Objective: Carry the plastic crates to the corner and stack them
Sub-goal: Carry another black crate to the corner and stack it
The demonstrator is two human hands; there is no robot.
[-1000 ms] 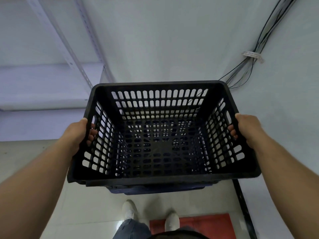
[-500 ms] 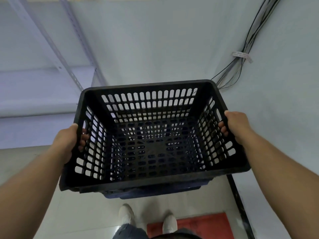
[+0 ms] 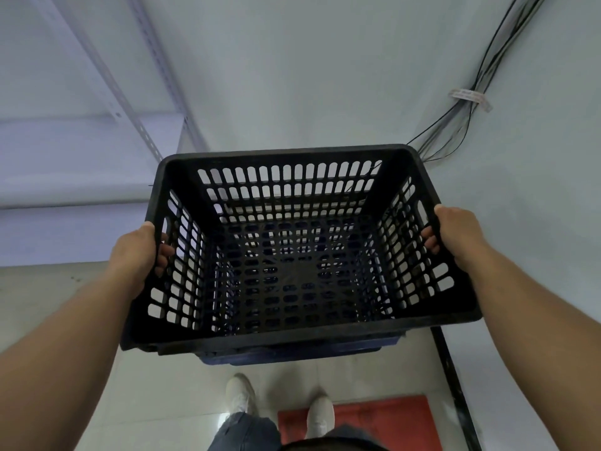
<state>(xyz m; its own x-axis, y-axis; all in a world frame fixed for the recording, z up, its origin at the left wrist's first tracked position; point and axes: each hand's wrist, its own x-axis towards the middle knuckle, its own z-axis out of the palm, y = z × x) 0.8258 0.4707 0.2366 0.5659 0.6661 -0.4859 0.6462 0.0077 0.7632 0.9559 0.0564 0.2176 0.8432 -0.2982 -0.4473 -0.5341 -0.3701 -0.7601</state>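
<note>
I hold an empty black slotted plastic crate [image 3: 292, 340] level in front of me, above the floor in a room corner. My left hand [image 3: 136, 252] grips its left rim, fingers curled through the handle slot. My right hand [image 3: 455, 232] grips the right rim the same way. Directly beneath it a dark blue crate [image 3: 292, 354] shows as a thin edge under the near side and through the slotted bottom; whether the two touch I cannot tell.
White walls meet in the corner ahead. A white metal shelf unit [image 3: 81, 164] stands at the left. Black cables [image 3: 468, 102] run down the right wall. A black strip [image 3: 455, 385] runs along the right wall's base. A red mat [image 3: 374, 421] lies by my white shoes [image 3: 240, 395].
The crate and both hands have kept nearly the same place in view, with the same grip. The view shifted a little left, then back right; the shelf and cables shifted accordingly.
</note>
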